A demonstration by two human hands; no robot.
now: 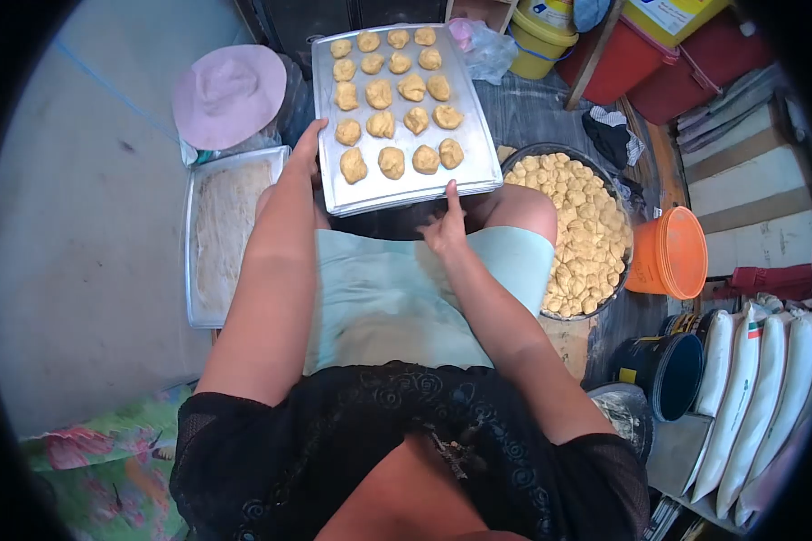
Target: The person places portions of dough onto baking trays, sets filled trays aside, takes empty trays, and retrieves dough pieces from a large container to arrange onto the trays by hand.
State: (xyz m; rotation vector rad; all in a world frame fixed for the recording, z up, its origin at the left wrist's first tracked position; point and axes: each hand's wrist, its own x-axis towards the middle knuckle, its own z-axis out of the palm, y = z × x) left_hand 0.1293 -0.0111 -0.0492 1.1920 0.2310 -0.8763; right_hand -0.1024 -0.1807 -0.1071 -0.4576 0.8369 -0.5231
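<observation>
A metal tray [406, 191] with rows of yellowish dough balls [380, 123] is above and beyond my knees, slightly tilted. It seems to rest on further trays, whose edges show beneath it. My left hand [311, 149] grips its left edge, with the fingers partly hidden. At the near right edge my right hand [446, 225] has its thumb up against the rim and its other fingers below. Beside my right knee stands a large round pan [624, 203] heaped with dough pieces [582, 239].
An empty-looking tray [189, 243] lies to the left, near a pink hat [229, 96]. On the right are an orange bucket [668, 253], a dark bucket [677, 377] and white sacks [753, 406]. Yellow [539, 45] and red containers stand at the back right.
</observation>
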